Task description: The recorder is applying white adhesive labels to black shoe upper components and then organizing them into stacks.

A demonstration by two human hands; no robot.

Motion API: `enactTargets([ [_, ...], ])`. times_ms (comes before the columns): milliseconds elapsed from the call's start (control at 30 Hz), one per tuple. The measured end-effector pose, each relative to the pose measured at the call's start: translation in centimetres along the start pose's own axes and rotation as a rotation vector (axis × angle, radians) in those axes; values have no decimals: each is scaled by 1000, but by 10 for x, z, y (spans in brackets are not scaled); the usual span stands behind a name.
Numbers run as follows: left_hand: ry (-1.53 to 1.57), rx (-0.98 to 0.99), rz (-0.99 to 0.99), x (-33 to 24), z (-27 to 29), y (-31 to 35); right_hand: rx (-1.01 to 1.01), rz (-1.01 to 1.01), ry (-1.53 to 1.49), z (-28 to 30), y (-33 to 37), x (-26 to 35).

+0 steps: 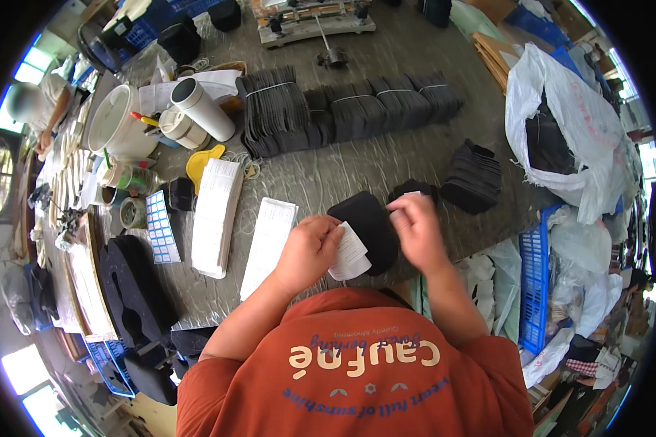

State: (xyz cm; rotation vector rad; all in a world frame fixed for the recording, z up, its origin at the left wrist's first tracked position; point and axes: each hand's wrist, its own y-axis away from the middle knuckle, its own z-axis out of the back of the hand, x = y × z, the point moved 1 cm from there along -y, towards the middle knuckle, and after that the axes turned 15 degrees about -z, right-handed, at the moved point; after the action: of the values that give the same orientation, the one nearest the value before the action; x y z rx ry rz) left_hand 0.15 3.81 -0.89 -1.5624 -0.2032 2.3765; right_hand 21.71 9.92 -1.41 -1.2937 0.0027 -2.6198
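My left hand (315,249) is closed around a few small white printed paper slips (351,251), which fan out over a flat black rounded pad (375,231). That pad lies on the table just in front of me. Over its right edge hovers my right hand (420,231), with fingers curled and thumb drawn in. Whatever it pinches, if anything, is too small to make out. Just beyond its fingertips sits a small dark stack (411,188) with a bit of white showing. Left of my left hand lies a strip of white printed sheets (270,237).
A long row of bundled black pieces (357,109) crosses the table's middle. Another black stack (472,178) stands at right, near a white plastic sack (561,131). A thick paper pile (217,217), a sticker sheet (162,226) and a white tumbler (208,113) are at left.
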Motion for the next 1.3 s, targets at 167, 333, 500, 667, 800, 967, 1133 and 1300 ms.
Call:
enactTargets([
  [167, -192, -77, 104, -6, 2, -3, 359, -124, -310, -20, 17, 37],
  [333, -321, 183, -130, -14, 11, 1, 223, -349, -393, -22, 1, 18],
  [500, -406, 365, -353, -9, -2, 13, 204, -424, -357, -44, -4, -2],
  [667, -393, 371, -340, -8, -2, 14, 178, -434, -353, -49, -3, -2],
  [800, -376, 373, -328, -8, -1, 13, 159, -422, -307, -51, -3, 1],
  [967, -401, 396, -335, -10, -2, 8, 146, -419, -255, -51, -3, 0],
  [1133, -510, 477, -361, -8, -8, 5, 143, -395, -252, -50, -3, 0],
  [1300, -563, 500, -381, -7, -9, 4, 64, -421, -178, -49, -4, 9],
])
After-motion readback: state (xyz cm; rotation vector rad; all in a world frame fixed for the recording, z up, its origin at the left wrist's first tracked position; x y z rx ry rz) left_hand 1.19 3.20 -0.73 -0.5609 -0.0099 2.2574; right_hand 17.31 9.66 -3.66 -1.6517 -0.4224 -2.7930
